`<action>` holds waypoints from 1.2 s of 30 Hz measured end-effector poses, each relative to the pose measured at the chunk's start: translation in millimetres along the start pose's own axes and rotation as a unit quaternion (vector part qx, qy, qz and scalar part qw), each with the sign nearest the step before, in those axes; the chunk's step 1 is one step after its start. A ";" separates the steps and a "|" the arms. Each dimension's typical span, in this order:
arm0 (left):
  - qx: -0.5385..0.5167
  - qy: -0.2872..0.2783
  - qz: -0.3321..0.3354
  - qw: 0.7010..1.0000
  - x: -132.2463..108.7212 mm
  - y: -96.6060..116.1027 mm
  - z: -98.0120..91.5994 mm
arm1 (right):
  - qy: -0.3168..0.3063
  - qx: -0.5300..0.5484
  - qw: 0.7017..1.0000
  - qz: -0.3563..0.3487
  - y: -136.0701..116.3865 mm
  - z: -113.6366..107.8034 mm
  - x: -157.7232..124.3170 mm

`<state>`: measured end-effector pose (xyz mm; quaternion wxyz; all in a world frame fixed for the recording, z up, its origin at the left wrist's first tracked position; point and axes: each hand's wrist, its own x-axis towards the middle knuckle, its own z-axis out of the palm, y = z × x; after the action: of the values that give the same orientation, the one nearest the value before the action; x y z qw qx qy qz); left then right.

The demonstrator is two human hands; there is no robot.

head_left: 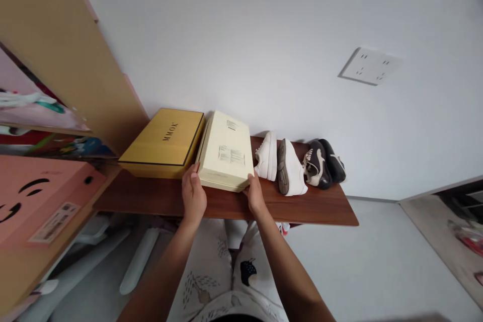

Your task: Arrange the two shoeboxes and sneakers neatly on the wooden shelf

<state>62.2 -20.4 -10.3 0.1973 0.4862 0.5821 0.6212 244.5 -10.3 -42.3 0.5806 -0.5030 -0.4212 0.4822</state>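
Head view: yellow box [166, 138] on counter [151, 196], lid on, no hand on it; cream box [226, 148] beside it, L hand [194, 195] + R hand [255, 196] fingers gripping its near corners, so not yet released; can't tell if fully set down. White shoes [294, 170] + dark shoes [321, 163] farther rt., outside boxes.

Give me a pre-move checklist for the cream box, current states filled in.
1. Left hand on the near left corner of the cream box: ok.
2. Right hand on its near right corner: ok.
3. Cream box clear of the yellow box beside it: cannot tell, very close.
4. Contents of cream box verified: cannot tell, top covers them.
5. White shoe with grey sole showing upright: not ok, on its side.
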 end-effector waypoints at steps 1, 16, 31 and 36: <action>0.008 0.008 0.024 1.000 0.3 8.2 -1.5 | -0.006 0.029 0.999 0.024 1.9 1.8 -0.7; 0.062 -0.034 0.158 0.985 -7.3 46.4 12.1 | -0.052 -0.005 0.998 -0.027 -25.3 14.8 7.6; -0.035 -0.060 0.078 0.995 -24.8 22.3 8.1 | -0.065 -0.123 0.984 -0.109 -75.6 35.2 -4.8; -0.055 -0.081 -0.021 0.995 -30.5 4.0 9.4 | -0.059 -0.109 0.986 -0.108 -76.5 21.7 -6.9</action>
<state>85.1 -41.2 -19.5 0.2835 0.5106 0.5391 0.6069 232.5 -15.5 36.4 0.5448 -0.4860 -0.5564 0.3967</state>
